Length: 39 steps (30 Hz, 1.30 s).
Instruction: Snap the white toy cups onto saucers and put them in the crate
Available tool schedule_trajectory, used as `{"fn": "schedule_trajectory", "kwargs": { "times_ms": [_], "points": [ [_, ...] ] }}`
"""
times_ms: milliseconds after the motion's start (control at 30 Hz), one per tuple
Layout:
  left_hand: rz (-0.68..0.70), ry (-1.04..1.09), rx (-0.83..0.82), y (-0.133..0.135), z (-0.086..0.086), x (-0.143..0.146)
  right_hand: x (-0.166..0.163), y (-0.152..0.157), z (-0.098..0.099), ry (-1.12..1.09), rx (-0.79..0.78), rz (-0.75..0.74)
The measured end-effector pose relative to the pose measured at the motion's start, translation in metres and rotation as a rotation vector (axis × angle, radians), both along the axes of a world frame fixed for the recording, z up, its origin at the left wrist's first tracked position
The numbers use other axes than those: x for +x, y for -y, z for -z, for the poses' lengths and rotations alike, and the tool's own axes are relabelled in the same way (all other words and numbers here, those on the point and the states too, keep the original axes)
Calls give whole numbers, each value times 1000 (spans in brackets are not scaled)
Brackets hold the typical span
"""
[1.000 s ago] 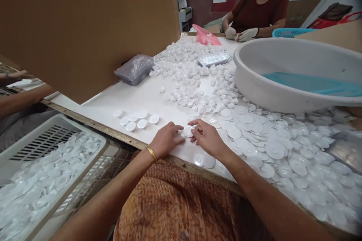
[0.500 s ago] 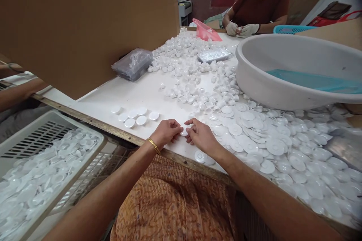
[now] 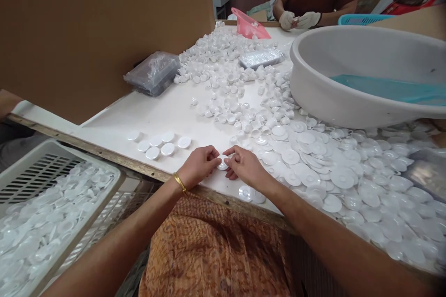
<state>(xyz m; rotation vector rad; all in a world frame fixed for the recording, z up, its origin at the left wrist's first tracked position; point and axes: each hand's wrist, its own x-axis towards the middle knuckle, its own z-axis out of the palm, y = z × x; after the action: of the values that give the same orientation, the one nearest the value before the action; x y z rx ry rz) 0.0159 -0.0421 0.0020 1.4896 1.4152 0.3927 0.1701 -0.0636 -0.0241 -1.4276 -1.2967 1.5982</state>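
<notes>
A small white saucer point(image 3: 223, 162), round with a ring mark in its middle, is held close to the table's front edge. My left hand point(image 3: 202, 163) pinches its left side, thumb and forefinger closed on the rim. Opposite it, my right hand point(image 3: 244, 165) grips the right side with closed fingers. Left of my hands stand several round white pieces point(image 3: 167, 149) in a loose group. Two flat white saucers point(image 3: 245, 193) lie just below my right hand. Further right spreads a heap of saucers point(image 3: 306, 162); tiny white cups point(image 3: 223, 106) are scattered behind it.
A large grey basin point(image 3: 324, 106) stands at the right. Clear plastic packages point(image 3: 153, 72) and a pink scoop point(image 3: 249, 28) lie farther back. A white basket point(image 3: 114, 181) of white pieces is at lower left, beside the table edge. Across the table sits a person with gloved hands point(image 3: 306, 20).
The saucer between my fingers now shows more of its round face. My hands stay almost in place. The whole view has shifted slightly as the head tilted down.
</notes>
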Motion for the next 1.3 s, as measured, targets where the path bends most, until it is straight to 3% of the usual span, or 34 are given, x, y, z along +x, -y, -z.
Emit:
{"fn": "schedule_trajectory", "kwargs": {
  "times_ms": [367, 433, 567, 733, 967, 1200, 1300],
  "points": [
    [58, 8, -142, -4, -1, -2, -5, -4, -2, 12, -139, -14],
    [66, -116, -23, -7, -3, -1, -6, -4, -3, 3, -157, -5],
    [72, -457, 371, -17, 0, 15, -8, -3, -3, -36, -172, 9],
    [239, -771, 556, -24, 15, 34, -11, 0, 0, -169, -241, -24],
    [284, -899, 703, -25, 20, 35, -9, 1, -6, -242, -360, 7],
    [303, -848, 728, -28, 19, 37, -15, -1, 0, -239, -379, 36],
    [289, -882, 766, -25, 15, 39, -9, -3, -5, -189, -365, -22]
  ]
}}
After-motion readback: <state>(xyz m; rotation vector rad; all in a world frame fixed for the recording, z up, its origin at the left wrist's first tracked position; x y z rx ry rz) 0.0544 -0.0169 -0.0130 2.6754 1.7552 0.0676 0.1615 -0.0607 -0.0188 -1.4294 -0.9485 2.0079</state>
